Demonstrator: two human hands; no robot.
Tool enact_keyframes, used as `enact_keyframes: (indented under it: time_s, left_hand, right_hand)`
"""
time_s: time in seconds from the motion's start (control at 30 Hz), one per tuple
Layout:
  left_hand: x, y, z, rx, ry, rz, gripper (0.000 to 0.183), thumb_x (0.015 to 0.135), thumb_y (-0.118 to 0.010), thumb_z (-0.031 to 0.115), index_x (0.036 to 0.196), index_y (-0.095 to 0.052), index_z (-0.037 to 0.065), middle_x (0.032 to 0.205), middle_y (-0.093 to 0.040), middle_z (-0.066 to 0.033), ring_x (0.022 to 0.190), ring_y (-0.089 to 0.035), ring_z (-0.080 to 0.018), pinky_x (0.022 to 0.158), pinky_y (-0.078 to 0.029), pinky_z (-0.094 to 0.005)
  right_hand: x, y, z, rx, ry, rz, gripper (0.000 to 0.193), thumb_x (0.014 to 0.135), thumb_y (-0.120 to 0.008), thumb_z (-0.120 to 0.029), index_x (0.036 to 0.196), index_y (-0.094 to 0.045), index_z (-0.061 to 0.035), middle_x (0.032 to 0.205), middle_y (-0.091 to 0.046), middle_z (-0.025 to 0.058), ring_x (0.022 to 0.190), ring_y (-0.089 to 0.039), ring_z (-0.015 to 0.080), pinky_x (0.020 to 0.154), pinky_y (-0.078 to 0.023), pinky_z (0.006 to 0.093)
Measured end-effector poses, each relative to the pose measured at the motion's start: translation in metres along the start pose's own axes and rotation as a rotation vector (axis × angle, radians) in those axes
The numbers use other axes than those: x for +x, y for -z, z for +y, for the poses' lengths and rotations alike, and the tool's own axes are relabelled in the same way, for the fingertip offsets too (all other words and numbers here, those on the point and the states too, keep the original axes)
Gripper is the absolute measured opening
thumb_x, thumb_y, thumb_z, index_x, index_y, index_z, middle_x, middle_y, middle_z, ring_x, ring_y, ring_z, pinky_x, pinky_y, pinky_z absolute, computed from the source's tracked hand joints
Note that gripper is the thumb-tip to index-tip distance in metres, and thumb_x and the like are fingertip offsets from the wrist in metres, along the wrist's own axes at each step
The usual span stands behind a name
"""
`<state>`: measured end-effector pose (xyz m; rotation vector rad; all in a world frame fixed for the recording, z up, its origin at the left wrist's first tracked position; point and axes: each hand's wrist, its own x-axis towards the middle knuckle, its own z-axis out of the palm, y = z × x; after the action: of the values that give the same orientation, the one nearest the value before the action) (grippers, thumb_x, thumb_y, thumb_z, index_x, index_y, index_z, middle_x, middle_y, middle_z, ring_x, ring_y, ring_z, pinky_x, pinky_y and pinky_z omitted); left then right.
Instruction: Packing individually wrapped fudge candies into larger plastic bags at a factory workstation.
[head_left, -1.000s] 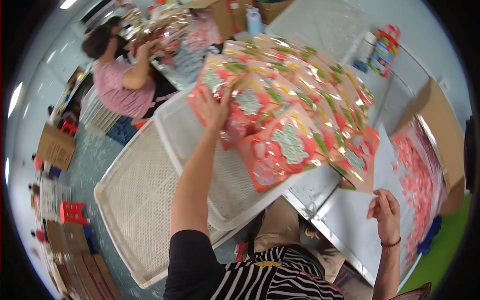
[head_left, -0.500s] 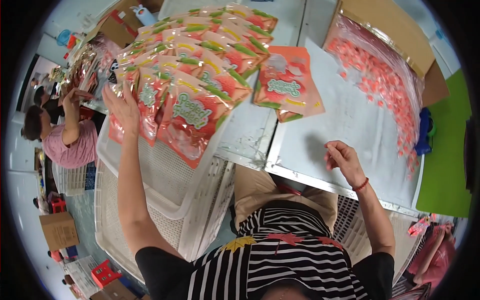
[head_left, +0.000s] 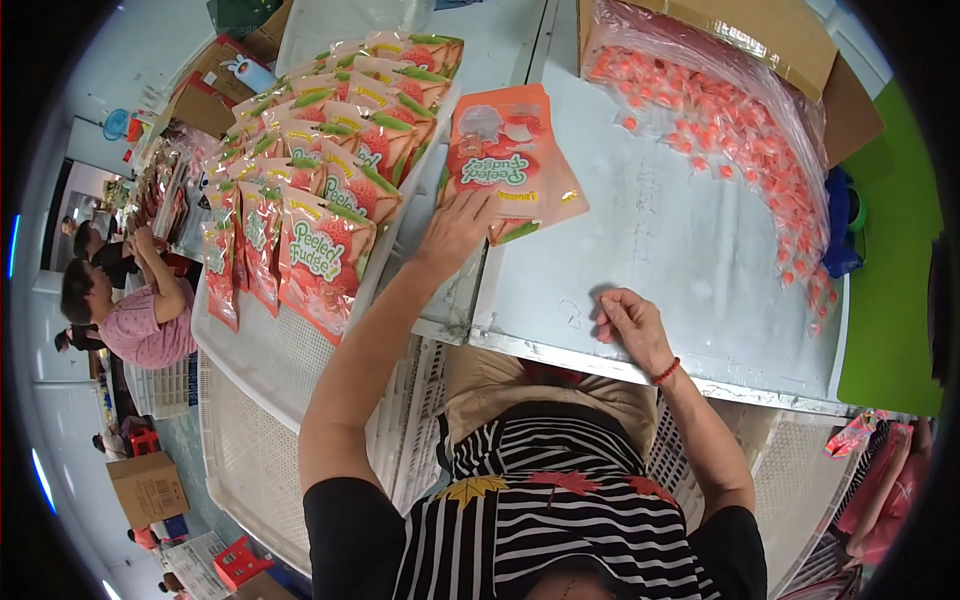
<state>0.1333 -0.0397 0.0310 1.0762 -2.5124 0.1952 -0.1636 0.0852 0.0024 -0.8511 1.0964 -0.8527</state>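
My left hand (head_left: 462, 232) lies with outstretched fingers on the lower edge of a small stack of flat pink pouches (head_left: 505, 135), which fan out a little on the white table (head_left: 600, 230). My right hand (head_left: 632, 325) hovers over the table near its front edge, fingers curled and thumb against them; whatever they hold, if anything, is hidden. To the left, rows of plump, filled pouches (head_left: 318, 250) with a strawberry print stand leaning in a white perforated tray (head_left: 265, 345).
Pink wrapped candies (head_left: 720, 150) spill across the table's right side from a plastic-lined cardboard box (head_left: 800, 45). A blue object (head_left: 845, 225) sits by a green surface (head_left: 895, 290). More white crates (head_left: 260, 455) are below the tray. Other people (head_left: 145, 315) work at the far left.
My left hand has left the filled pouches in the tray and come right onto the flat pouches. My right hand stays curled over the table. The whole view has shifted.
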Motion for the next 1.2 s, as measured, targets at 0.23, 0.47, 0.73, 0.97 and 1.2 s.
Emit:
enact_keyframes:
  time_s: [0.23,0.47,0.73,0.97,1.2]
  left_hand:
    - [0.006,-0.01,-0.007,0.045,-0.018,0.005,0.032,0.076,-0.057,0.002,0.107,-0.058,0.002,0.101,-0.058,-0.0122,0.095,-0.059,-0.0293,0.078,-0.051,-0.0383]
    - [0.041,0.012,0.008,-0.194,0.089,0.062,0.015,0.076,-0.069,0.013,0.079,-0.058,0.003,0.074,-0.059,-0.0121,0.068,-0.06,-0.0301,0.059,-0.048,-0.0387]
    - [0.056,0.016,0.047,-0.366,0.235,0.051,0.022,0.073,-0.074,0.013,0.072,-0.056,0.001,0.067,-0.058,-0.0121,0.061,-0.058,-0.0295,0.056,-0.046,-0.0365]
    - [0.053,0.019,0.032,-0.465,0.254,0.113,0.02,0.076,-0.072,0.012,0.073,-0.056,0.001,0.063,-0.058,-0.0123,0.057,-0.06,-0.0284,0.052,-0.046,-0.0368]
    - [0.062,0.021,0.056,0.047,0.297,-0.019,0.014,0.08,-0.062,0.006,0.093,-0.057,0.005,0.065,-0.061,-0.014,0.06,-0.064,-0.0298,0.05,-0.049,-0.04]
  right_hand:
    - [-0.001,-0.003,0.0,-0.104,0.058,-0.001,0.022,0.096,-0.054,-0.018,0.103,-0.06,0.0016,0.074,-0.061,0.0011,0.058,-0.055,0.0055,0.055,-0.048,0.0201]
    - [0.004,-0.009,-0.004,-0.15,0.084,0.039,0.022,0.096,-0.054,-0.019,0.103,-0.06,0.0011,0.073,-0.061,0.0019,0.058,-0.055,0.0061,0.053,-0.046,0.0213]
    - [0.097,-0.073,-0.039,-0.351,0.441,0.366,0.03,0.091,-0.056,-0.029,0.103,-0.061,-0.0018,0.069,-0.062,0.0104,0.064,-0.062,0.0224,0.061,-0.047,0.0334]
    - [0.118,-0.079,-0.045,-0.294,0.385,0.285,0.029,0.092,-0.052,-0.025,0.082,-0.061,0.001,0.065,-0.062,0.0136,0.058,-0.062,0.0239,0.058,-0.047,0.0358]
    - [0.095,-0.074,-0.05,-0.435,0.289,0.355,0.023,0.091,-0.052,-0.02,0.084,-0.059,0.0008,0.064,-0.061,0.0142,0.056,-0.061,0.0273,0.055,-0.047,0.0365]
